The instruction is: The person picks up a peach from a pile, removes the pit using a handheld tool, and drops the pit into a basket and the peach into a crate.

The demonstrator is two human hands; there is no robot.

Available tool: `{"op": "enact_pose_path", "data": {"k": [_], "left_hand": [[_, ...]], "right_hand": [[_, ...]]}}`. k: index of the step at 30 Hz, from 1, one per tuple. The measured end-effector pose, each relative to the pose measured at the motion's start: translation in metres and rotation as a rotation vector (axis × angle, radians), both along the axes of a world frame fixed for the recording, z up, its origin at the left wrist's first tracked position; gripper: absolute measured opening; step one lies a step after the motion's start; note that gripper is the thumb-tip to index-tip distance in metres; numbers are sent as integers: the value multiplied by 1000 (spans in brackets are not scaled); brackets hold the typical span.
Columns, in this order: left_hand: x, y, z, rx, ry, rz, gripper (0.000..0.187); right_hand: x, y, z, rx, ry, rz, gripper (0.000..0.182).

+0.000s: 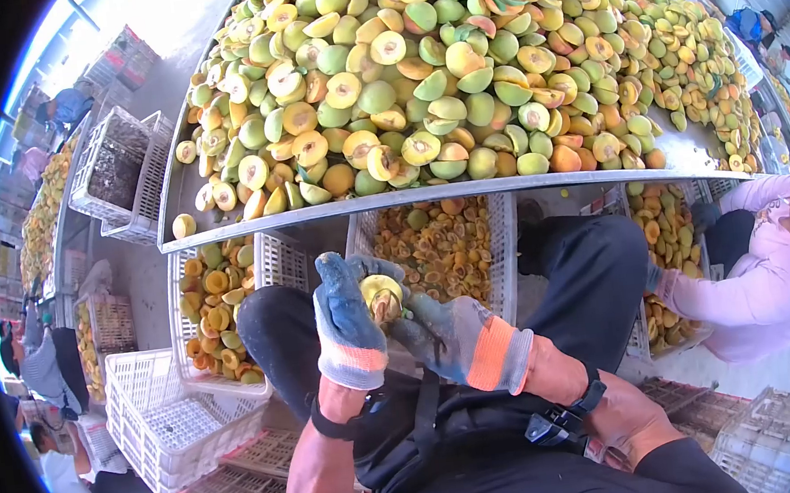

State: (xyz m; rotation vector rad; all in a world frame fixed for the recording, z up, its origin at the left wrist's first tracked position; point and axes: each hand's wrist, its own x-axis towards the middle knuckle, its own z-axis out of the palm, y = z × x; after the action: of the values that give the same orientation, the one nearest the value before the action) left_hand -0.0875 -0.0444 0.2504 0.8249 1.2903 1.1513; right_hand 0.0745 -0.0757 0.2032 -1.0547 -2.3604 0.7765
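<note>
My left hand (pixel 346 310), in a blue and grey glove with an orange band, is closed around a halved fruit (pixel 381 297), yellow-green like an apricot or small peach. Its cut face and brownish centre are turned up towards me. Right up against that fruit is my right hand (pixel 442 335), in a matching glove, its fingers curled shut. What those fingers hold is hidden from view. Both hands are above my lap, in front of a white crate (pixel 508 264) of orange-brown fruit pieces (pixel 435 247) between my knees.
A metal table (pixel 335 211) bears a large heap of halved fruit (pixel 398 84). Beside my left knee stand a crate of fruit halves (pixel 220 306) and a white crate (pixel 169 420). To the right, a co-worker in pink (pixel 750 279) reaches into another fruit crate (pixel 668 263).
</note>
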Motion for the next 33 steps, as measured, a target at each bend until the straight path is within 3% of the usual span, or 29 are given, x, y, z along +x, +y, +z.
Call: {"op": "enact_pose_path", "data": {"k": [4, 6, 7, 9, 11, 13, 14, 17, 19, 21, 23, 25, 26, 27, 29, 30, 33], "left_hand": [[-10, 5, -11, 49, 111, -273, 87], [-21, 13, -2, 5, 217, -542, 94], [-23, 15, -4, 0, 218, -545, 94], [-27, 17, -11, -149, 42, -571, 97], [-20, 13, -13, -232, -90, -481, 94], [-11, -5, -15, -135, -185, -150, 87], [-5, -13, -17, -36, -155, -28, 81], [-2, -22, -12, 17, 28, 110, 79], [-3, -20, -12, -30, -18, 140, 80], [-4, -21, -15, -41, -2, 96, 79], [0, -25, -18, 26, 107, 96, 78], [2, -27, -26, 475, 406, 124, 77], [3, -27, -25, 524, 474, 96, 78], [5, -27, -21, 525, 473, 97, 78], [7, -26, -12, 65, 106, 150, 79], [5, -24, -21, -15, -29, 142, 81], [7, -28, -24, 55, 68, 144, 82]], "right_hand": [[8, 0, 21, -189, 261, 53, 32], [7, 2, 27, -713, 448, -34, 27], [7, 1, 27, -717, 450, -37, 27], [5, 3, 28, -1227, 603, -116, 31], [11, 7, 25, -1304, 597, -121, 32], [14, 9, 21, -1460, 578, -131, 34], [9, 7, 24, -1628, 697, -186, 32], [-1, -2, 29, -1490, 764, -99, 44], [-7, -7, 24, -1447, 813, -136, 45], [-1, -2, 30, -1457, 620, -43, 44], [2, -2, 35, -1453, 622, -40, 45], [2, -3, 36, -1445, 626, -36, 46], [2, -5, 34, -1428, 625, -34, 47], [2, -5, 33, -1411, 617, -26, 49], [3, -3, 31, -1399, 574, -38, 49], [3, -3, 29, -1389, 535, -52, 49], [5, -3, 25, -1385, 517, -30, 49]]}}
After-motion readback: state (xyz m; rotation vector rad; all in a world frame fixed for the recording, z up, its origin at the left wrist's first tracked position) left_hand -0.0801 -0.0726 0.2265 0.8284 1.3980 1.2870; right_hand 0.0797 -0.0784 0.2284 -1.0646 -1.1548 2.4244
